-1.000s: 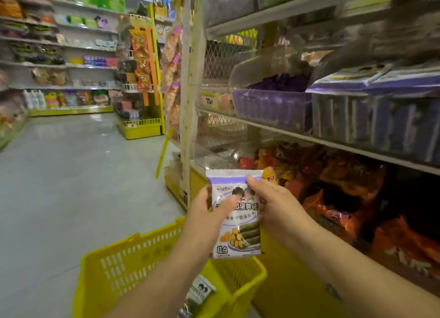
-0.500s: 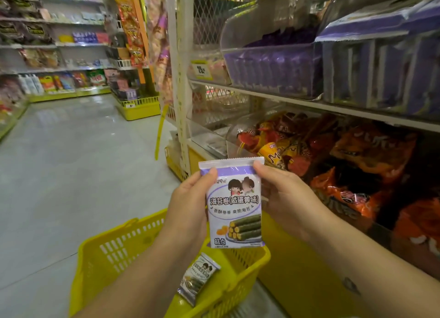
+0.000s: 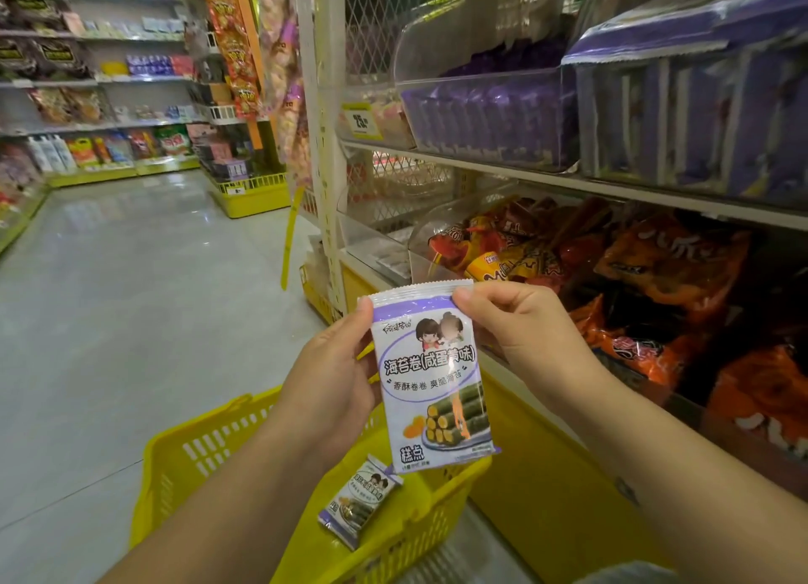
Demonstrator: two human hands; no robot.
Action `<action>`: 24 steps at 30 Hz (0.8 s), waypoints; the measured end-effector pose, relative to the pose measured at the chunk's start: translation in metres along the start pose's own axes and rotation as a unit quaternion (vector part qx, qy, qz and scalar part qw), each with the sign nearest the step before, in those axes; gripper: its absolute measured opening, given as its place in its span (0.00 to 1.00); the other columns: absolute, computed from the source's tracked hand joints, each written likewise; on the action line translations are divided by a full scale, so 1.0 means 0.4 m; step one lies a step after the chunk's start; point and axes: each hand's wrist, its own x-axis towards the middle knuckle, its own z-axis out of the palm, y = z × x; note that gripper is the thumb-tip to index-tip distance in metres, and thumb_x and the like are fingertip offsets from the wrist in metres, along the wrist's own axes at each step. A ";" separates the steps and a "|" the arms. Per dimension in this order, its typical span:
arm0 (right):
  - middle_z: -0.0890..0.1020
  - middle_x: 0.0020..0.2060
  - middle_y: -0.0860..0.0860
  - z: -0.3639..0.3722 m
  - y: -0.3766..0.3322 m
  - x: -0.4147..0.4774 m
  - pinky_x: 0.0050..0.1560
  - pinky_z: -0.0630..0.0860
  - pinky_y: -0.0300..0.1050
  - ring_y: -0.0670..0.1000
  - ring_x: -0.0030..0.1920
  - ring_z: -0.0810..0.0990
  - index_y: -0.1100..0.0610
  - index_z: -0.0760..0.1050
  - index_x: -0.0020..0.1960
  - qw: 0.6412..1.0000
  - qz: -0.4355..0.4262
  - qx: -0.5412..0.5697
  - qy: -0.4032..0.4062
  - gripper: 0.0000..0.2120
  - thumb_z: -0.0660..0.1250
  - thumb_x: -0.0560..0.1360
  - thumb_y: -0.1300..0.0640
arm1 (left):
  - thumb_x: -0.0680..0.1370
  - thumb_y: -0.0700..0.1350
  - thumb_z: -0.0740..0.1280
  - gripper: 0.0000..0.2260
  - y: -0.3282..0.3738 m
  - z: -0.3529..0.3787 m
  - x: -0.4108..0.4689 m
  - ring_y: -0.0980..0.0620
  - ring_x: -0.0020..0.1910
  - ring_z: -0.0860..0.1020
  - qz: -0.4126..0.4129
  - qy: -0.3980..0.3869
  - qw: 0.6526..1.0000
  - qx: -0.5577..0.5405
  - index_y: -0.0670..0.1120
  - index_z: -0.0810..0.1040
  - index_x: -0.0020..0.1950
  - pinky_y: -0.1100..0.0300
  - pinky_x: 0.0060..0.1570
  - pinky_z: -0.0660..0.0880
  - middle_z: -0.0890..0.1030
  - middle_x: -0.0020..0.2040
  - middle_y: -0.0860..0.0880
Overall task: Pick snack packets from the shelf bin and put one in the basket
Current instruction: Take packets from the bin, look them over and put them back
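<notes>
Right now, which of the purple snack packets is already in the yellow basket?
The loose packet lying in the yellow basket, no hand on it. The held packet is upright above it, gripped by the left hand and right hand.

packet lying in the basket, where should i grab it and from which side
The small packet lies tilted in the yellow basket, its upper sealed end seemingly raised. Probably pinch that flat seal, coming straight down through the open top, since the walls block a sideways reach.
</notes>
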 end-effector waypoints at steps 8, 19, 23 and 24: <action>0.81 0.58 0.60 -0.005 -0.001 -0.032 0.55 0.74 0.55 0.58 0.55 0.77 0.59 0.78 0.61 0.947 0.231 -0.027 -0.220 0.24 0.63 0.74 0.43 | 0.82 0.53 0.57 0.18 0.032 -0.043 0.002 0.42 0.54 0.83 -0.064 0.041 0.987 -0.140 0.42 0.77 0.63 0.47 0.38 0.81 0.83 0.58 0.41; 0.84 0.51 0.60 -0.002 -0.009 -0.023 0.40 0.83 0.44 0.51 0.44 0.84 0.64 0.78 0.58 0.941 0.271 0.122 -0.162 0.17 0.58 0.79 0.54 | 0.75 0.52 0.63 0.21 0.038 -0.082 -0.002 0.39 0.64 0.77 -0.190 -0.126 0.973 -0.046 0.46 0.77 0.66 0.35 0.60 0.73 0.79 0.64 0.39; 0.83 0.54 0.62 -0.005 -0.011 -0.023 0.38 0.83 0.44 0.53 0.46 0.83 0.65 0.77 0.60 0.939 0.283 0.137 -0.141 0.18 0.57 0.80 0.54 | 0.74 0.49 0.64 0.22 0.032 -0.075 -0.005 0.38 0.64 0.77 -0.207 -0.132 0.967 -0.061 0.44 0.74 0.67 0.36 0.54 0.75 0.79 0.63 0.38; 0.82 0.54 0.62 -0.005 -0.010 -0.023 0.38 0.83 0.44 0.53 0.45 0.83 0.65 0.77 0.60 0.938 0.285 0.137 -0.139 0.18 0.57 0.80 0.54 | 0.74 0.48 0.64 0.22 0.031 -0.074 -0.004 0.38 0.64 0.77 -0.208 -0.131 0.967 -0.062 0.43 0.74 0.68 0.37 0.54 0.75 0.79 0.63 0.38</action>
